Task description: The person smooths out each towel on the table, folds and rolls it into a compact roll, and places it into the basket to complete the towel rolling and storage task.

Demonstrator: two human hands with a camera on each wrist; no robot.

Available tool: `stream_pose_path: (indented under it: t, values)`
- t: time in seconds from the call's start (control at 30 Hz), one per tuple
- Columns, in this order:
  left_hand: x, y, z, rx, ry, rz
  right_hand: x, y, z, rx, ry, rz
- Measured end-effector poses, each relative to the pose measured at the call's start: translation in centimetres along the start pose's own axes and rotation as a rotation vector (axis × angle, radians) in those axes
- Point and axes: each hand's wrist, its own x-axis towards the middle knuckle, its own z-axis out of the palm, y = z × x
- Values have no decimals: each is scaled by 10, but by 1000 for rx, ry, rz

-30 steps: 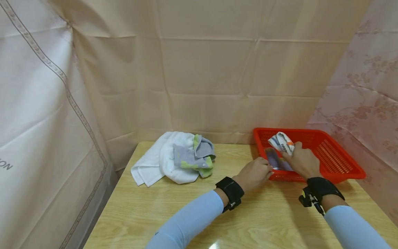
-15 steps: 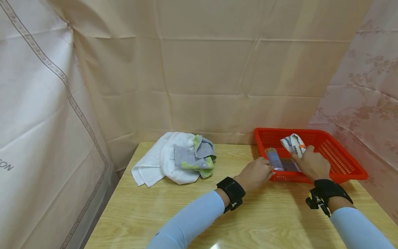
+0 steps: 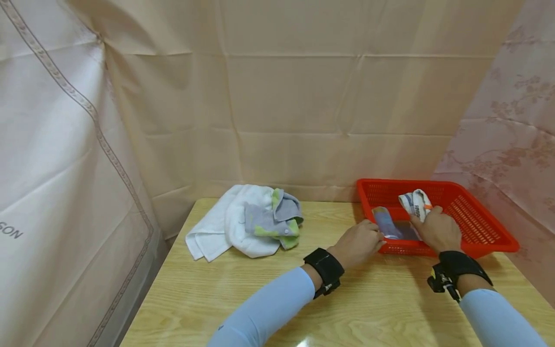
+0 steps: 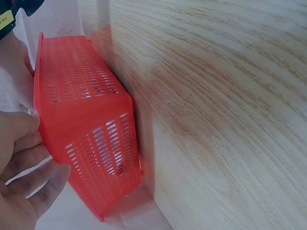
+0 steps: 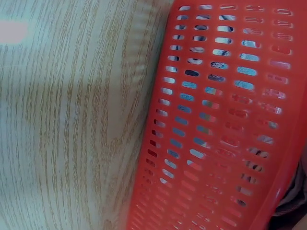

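A red plastic basket (image 3: 472, 219) with slotted walls stands at the table's right. My left hand (image 3: 359, 242) grips its rim at the near left corner; in the left wrist view the fingertips (image 4: 61, 172) lie against the outer wall. Inside the basket, my right hand (image 3: 441, 230) holds a rolled white cloth (image 3: 417, 205) with dark lettering and an orange patch. Left of that cloth lies a bluish-purple rolled item (image 3: 386, 222), with a flat greyish piece (image 3: 406, 231) beside it. The right wrist view shows mainly the basket's slotted wall (image 5: 225, 120), hiding the right fingers.
A crumpled white towel (image 3: 217, 226) lies at the table's back left, with a grey and green cloth (image 3: 264, 219) on it. Wood-grain tabletop (image 3: 195, 299) spreads before the basket. Beige sheeting (image 3: 286, 96) hangs behind the table.
My right hand has shifted right inside the basket with the white cloth, and more of the bluish roll shows. My left hand has stayed at the basket's corner.
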Motion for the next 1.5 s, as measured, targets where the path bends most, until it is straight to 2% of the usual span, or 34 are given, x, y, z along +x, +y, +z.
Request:
stream_pose_path:
  t: [0.33,0.6,0.97,1.13,1.37,1.5]
  values:
    - [0,1,-1,23,16,15,2,6,1,-30,-82,25]
    - [0,1,-1,4,1,0,6,3,0,-120,-115,-9]
    - [1,3,-2,30,6,-11,16,-5,1,-113,-248,51]
    - [1,3,-1,38,10,-13,17,-5,2,-107,-253,58]
    - [0,4,1,56,8,-11,19,-5,6,-98,-248,18]
    - [0,4,1,55,-7,-19,22,-1,5,-75,-280,14]
